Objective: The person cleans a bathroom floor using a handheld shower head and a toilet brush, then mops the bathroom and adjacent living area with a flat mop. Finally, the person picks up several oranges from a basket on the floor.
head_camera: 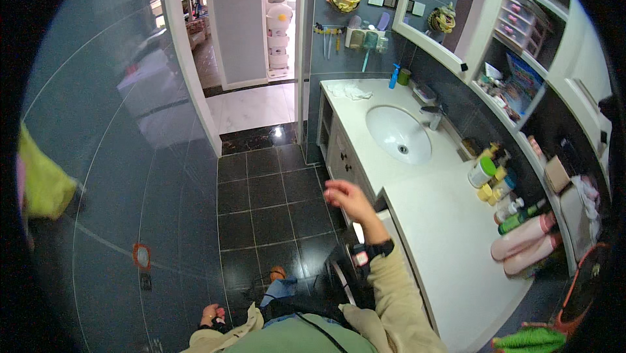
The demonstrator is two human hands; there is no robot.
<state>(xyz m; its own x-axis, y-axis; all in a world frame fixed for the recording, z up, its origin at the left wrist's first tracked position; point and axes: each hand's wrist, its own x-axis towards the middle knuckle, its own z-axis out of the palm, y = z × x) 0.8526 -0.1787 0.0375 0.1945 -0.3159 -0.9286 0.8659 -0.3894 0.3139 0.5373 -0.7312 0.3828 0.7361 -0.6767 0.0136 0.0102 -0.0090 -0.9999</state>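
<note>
My right hand (349, 201) reaches forward in front of the white vanity cabinet (337, 152), its fingers loosely bent with nothing in them. A dark band with a small square face circles that wrist. Low at my left side hangs my left hand (213, 313), small in view and partly curled, with no object visible in it. Beside my right forearm runs the white countertop (440, 235). An oval white basin (398, 133) is set into its far part, with a metal faucet (433, 117) behind it.
A crumpled white cloth (349, 91) and a blue pump bottle (394, 77) sit by the basin. Several bottles, including a green-lidded jar (482, 172), line the wall. Ahead, a doorway crosses a dark stone threshold (259, 138). Dark tiled wall (156, 196) rises at left.
</note>
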